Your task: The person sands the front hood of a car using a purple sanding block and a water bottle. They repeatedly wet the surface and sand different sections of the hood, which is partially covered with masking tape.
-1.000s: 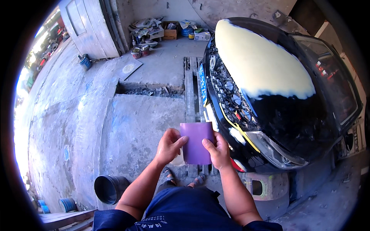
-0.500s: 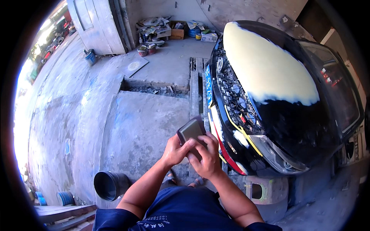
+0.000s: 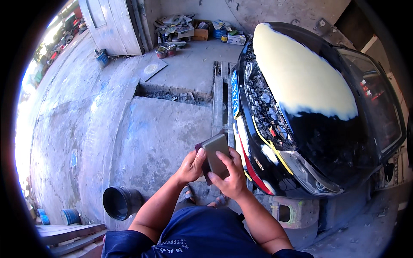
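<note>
Both hands are wrapped around a folded sandpaper sheet (image 3: 215,157), grey side up with the purple edge peeking out at 9 o'clock. Left hand (image 3: 190,167) pinches its left edge, right hand (image 3: 230,178) curls over the bottom. Black car (image 3: 309,124) with its cream-filled hood sits at 3 o'clock, black bucket (image 3: 121,202) at 8.

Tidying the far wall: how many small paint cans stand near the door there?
2: one paint can and a second can side by side on the floor, right of the door. Others may hide among the clutter.
</note>
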Demonstrator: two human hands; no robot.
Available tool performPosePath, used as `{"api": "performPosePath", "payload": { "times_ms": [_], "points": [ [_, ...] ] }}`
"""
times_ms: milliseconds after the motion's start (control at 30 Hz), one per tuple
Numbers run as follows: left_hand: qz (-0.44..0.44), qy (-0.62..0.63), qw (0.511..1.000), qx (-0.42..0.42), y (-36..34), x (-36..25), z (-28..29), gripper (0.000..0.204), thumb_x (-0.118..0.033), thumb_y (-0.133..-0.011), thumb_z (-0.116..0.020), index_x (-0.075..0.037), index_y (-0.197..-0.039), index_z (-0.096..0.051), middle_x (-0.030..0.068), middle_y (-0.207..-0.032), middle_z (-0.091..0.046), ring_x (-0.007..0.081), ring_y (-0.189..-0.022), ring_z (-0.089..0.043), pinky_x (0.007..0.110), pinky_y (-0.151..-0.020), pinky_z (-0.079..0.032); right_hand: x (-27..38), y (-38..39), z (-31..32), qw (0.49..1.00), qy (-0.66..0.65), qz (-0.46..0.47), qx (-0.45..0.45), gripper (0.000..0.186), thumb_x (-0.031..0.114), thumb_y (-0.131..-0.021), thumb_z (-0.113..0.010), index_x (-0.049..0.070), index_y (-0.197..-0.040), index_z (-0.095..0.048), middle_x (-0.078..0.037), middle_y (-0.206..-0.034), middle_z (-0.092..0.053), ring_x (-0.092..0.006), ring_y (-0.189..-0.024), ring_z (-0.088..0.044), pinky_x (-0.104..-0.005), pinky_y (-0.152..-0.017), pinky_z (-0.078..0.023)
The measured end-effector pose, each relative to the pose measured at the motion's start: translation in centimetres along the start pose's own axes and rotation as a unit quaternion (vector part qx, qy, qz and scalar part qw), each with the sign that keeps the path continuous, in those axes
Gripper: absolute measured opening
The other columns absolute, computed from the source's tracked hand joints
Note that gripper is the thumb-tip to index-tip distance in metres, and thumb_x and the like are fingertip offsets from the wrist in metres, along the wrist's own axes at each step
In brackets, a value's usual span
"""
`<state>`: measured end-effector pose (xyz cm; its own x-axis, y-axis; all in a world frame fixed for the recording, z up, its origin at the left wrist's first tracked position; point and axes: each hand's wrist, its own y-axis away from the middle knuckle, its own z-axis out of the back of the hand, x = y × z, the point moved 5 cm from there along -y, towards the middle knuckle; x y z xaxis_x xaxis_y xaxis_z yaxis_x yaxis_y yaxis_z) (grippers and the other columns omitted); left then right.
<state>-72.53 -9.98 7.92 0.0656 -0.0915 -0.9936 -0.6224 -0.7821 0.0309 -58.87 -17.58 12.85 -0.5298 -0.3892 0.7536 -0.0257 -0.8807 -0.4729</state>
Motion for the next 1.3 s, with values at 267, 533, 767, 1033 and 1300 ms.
{"api": "performPosePath", "payload": {
  "times_ms": [267,533,767,1033,1300],
  "points": [
    [-0.029,0.012,0.999,-0.022,-0.1,-0.9,0.2,0.055,-0.047,-0.106,-0.033,0.0,-0.122,-0.059,0.0054,-0.096,-0.066,0.0117,-0.086,-0.059,0.028,-0.074,-0.049,0.3,-0.1,0.0,1.0,-0.001,0.011,-0.019,0.063,0.022,-0.079,-0.078,0.008,-0.134,-0.052,-0.023,-0.136,-0.044,-0.0381,-0.122,-0.05,-0.0443,-0.101,-0.045],
    [-0.033,0.01,0.999,-0.035,-0.2,-0.9,0.7,0.054,-0.046,-0.107,-0.033,-0.001,-0.124,-0.058,0.0062,-0.101,-0.066,0.0121,-0.091,-0.059,0.029,-0.079,-0.049,0.5,-0.5,-0.3,0.999,0.033,0.023,-0.03,0.067,0.02,-0.077,-0.078,0.009,-0.136,-0.049,-0.024,-0.136,-0.043,-0.0387,-0.124,-0.048,-0.045,-0.1,-0.045],
    [-0.035,0.009,0.999,-0.006,-0.2,-1.4,0.7,0.054,-0.045,-0.107,-0.032,-0.001,-0.128,-0.056,0.0073,-0.106,-0.066,0.014,-0.097,-0.059,0.03,-0.084,-0.049,0.9,-0.6,-0.4,0.998,0.05,0.036,-0.031,0.067,0.018,-0.077,-0.077,0.01,-0.137,-0.049,-0.025,-0.137,-0.042,-0.0405,-0.124,-0.047,-0.0463,-0.101,-0.045],
    [-0.041,0.035,0.999,-0.004,-0.3,-1.2,0.6,0.055,-0.045,-0.107,-0.031,-0.001,-0.127,-0.056,0.0069,-0.105,-0.066,0.0134,-0.095,-0.059,0.029,-0.082,-0.049,1.3,-0.9,-0.4,0.997,0.051,0.051,-0.03,0.067,0.017,-0.078,-0.077,0.01,-0.138,-0.048,-0.026,-0.138,-0.04,-0.0422,-0.126,-0.046,-0.0477,-0.101,-0.044],
    [-0.046,0.04,0.998,-0.007,-0.2,-1.1,0.4,0.055,-0.045,-0.107,-0.031,0.0,-0.126,-0.057,0.0063,-0.102,-0.066,0.0133,-0.094,-0.059,0.029,-0.081,-0.049,1.4,-0.8,-0.1,0.996,0.052,0.061,-0.031,0.068,0.017,-0.078,-0.077,0.011,-0.138,-0.047,-0.027,-0.14,-0.039,-0.044,-0.126,-0.046,-0.0484,-0.101,-0.044]
  ]
}}
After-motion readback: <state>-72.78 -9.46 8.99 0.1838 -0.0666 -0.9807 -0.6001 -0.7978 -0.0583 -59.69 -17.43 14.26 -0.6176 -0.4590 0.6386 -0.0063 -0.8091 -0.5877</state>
